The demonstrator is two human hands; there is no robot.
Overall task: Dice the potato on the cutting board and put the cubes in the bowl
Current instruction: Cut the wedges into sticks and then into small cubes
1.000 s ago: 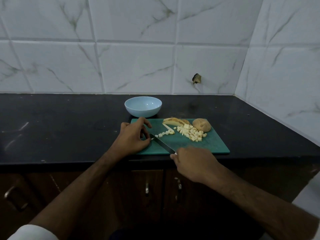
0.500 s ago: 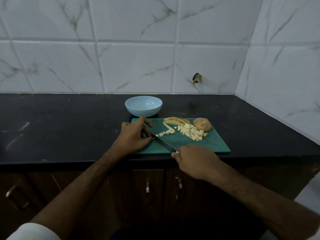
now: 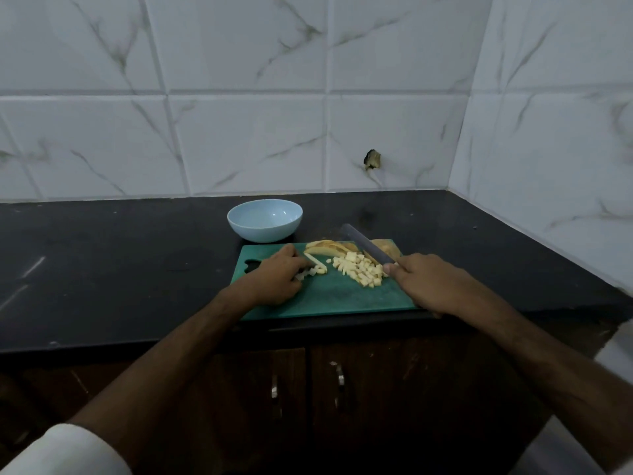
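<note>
Green board (image 3: 329,296) at the worktop's front edge: the right hand (image 3: 424,282) grips the knife (image 3: 368,246), now lifted off toward the far right corner. The left hand (image 3: 277,275), fingers curled, gathers cubes (image 3: 358,270) and a strip (image 3: 313,260); whether it pinches any is unclear. Cutting paused; bowl (image 3: 265,219) empty behind.

2 bare forearms, white sleeve (image 3: 65,454) pushed up past elbow

This is a home kitchen. A long black counter (image 3: 102,269) runs under a wall of white marble tiles (image 3: 239,132). Brown cupboard doors (image 3: 257,406) sit below the counter, and a green cutting board (image 3: 325,299) lies on it
</note>
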